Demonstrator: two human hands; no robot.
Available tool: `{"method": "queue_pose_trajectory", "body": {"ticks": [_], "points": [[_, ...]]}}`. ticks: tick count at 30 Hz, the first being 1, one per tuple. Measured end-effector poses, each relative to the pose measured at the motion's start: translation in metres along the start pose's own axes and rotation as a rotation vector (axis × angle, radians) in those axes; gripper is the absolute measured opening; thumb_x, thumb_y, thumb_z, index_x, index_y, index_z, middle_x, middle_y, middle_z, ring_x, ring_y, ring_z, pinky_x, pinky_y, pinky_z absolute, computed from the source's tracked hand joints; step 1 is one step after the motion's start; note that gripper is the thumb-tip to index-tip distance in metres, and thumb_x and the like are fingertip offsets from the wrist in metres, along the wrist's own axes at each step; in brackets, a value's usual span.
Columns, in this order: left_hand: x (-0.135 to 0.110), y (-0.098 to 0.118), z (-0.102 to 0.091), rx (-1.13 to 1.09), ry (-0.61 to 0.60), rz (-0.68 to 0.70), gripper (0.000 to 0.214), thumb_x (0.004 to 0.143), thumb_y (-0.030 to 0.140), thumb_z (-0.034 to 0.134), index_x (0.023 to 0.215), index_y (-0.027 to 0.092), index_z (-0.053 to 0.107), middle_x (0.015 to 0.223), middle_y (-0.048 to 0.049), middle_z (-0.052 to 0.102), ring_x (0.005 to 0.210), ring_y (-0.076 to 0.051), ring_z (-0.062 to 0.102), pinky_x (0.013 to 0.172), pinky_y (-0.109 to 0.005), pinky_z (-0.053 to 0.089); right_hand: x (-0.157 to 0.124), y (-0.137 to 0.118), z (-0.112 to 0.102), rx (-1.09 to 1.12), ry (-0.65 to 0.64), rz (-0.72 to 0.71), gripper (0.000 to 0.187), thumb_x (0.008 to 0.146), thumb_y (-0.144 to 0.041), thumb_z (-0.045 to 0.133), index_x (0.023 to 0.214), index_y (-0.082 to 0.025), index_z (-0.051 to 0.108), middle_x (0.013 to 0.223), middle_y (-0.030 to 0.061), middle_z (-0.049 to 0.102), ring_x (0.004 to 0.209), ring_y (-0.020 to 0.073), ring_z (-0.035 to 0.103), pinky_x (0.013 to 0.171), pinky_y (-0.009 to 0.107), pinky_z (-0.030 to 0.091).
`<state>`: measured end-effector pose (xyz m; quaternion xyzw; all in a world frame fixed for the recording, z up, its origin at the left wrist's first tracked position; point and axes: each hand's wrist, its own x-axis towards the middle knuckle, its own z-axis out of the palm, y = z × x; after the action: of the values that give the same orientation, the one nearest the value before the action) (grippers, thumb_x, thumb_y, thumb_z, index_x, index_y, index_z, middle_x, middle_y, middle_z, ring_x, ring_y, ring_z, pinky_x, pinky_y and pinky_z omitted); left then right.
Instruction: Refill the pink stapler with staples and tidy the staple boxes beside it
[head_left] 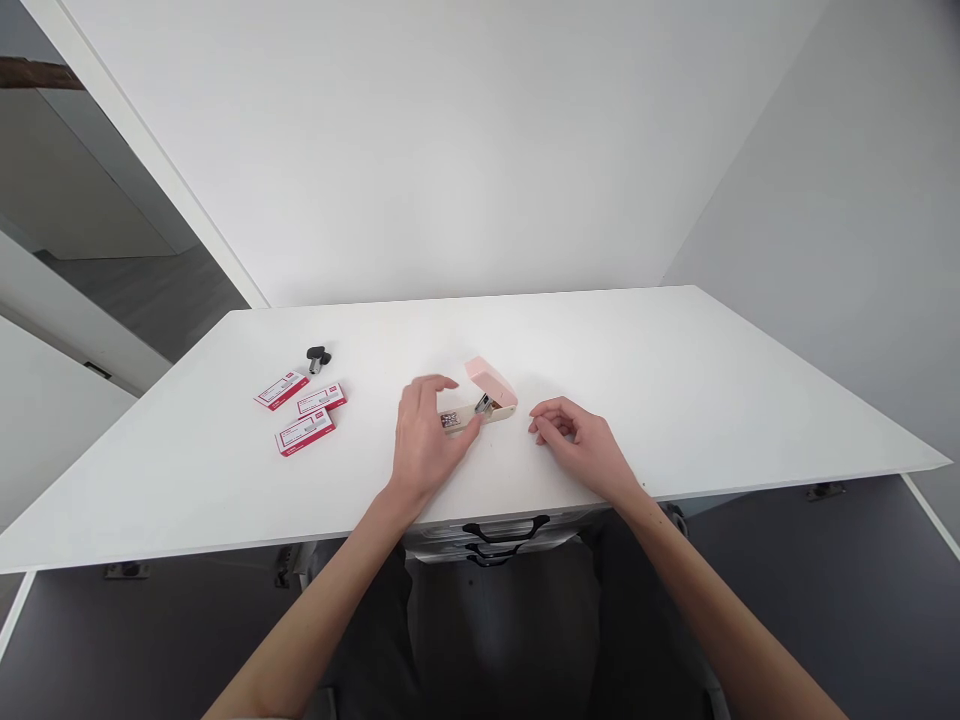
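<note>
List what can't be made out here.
Head view:
Stapler: base's left end, hidden behind the left hand.
Right hand: palm, hidden by its curled fingers.
Red-and-white boxes: fine print, too small.
Black-and-silver tool: exact type, too small.

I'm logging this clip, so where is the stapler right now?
In the head view, the stapler lies open near the middle of the white table, partly covered by the left hand, with the right hand apart from it, to the right.

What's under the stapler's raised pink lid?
A silvery metal part shows under the pink lid, above the pale base. The left hand covers part of the base, hiding what lies there.
</note>
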<state>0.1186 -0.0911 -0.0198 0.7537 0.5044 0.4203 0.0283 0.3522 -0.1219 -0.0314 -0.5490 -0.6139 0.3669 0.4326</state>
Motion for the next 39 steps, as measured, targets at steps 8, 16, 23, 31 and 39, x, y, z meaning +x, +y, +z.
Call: {"method": "queue_pose_trajectory", "body": {"ticks": [8, 16, 23, 31, 39], "points": [[0.018, 0.015, -0.026, 0.160, -0.106, 0.337, 0.071, 0.092, 0.008, 0.045, 0.158, 0.030, 0.032, 0.165, -0.0077, 0.042, 0.153, -0.031, 0.036, 0.120, -0.054, 0.034, 0.001, 0.002, 0.000, -0.005, 0.002, -0.010, 0.018, 0.095, -0.036, 0.056, 0.101, -0.025, 0.067, 0.092, 0.0040, 0.077, 0.079, 0.0191, 0.070, 0.076, 0.034, 0.054], [0.013, 0.004, -0.023, 0.167, -0.143, 0.384, 0.058, 0.094, 0.012, 0.049, 0.151, 0.027, 0.046, 0.153, -0.0067, 0.058, 0.146, -0.028, 0.047, 0.116, -0.048, 0.040, 0.000, 0.000, 0.000, -0.001, 0.000, -0.005, 0.017, 0.095, -0.036, 0.055, 0.101, -0.025, 0.067, 0.092, 0.0038, 0.077, 0.079, 0.0188, 0.070, 0.077, 0.034, 0.054], [0.005, -0.001, -0.025, 0.184, -0.157, 0.360, 0.055, 0.094, 0.015, 0.053, 0.148, 0.024, 0.049, 0.154, -0.0090, 0.057, 0.146, -0.028, 0.048, 0.115, -0.047, 0.040, -0.001, 0.001, 0.000, -0.006, 0.001, -0.004, 0.017, 0.095, -0.035, 0.055, 0.101, -0.025, 0.067, 0.092, 0.0029, 0.076, 0.079, 0.0183, 0.070, 0.078, 0.034, 0.053], [-0.005, -0.007, -0.023, 0.148, -0.209, 0.303, 0.053, 0.094, 0.014, 0.050, 0.146, 0.024, 0.050, 0.153, -0.0088, 0.057, 0.144, -0.027, 0.051, 0.117, -0.047, 0.042, -0.001, 0.000, 0.000, -0.002, 0.005, 0.004, 0.017, 0.095, -0.036, 0.056, 0.101, -0.026, 0.067, 0.093, 0.0031, 0.077, 0.080, 0.0189, 0.070, 0.077, 0.034, 0.054], [-0.010, -0.016, -0.038, 0.156, -0.220, 0.283, 0.063, 0.096, 0.019, 0.053, 0.156, 0.027, 0.037, 0.164, -0.0107, 0.043, 0.150, -0.029, 0.043, 0.120, -0.050, 0.040, -0.001, 0.001, 0.000, -0.029, 0.013, -0.016, 0.019, 0.095, -0.040, 0.057, 0.102, -0.025, 0.067, 0.094, 0.0041, 0.076, 0.079, 0.0197, 0.070, 0.076, 0.035, 0.054]]}}
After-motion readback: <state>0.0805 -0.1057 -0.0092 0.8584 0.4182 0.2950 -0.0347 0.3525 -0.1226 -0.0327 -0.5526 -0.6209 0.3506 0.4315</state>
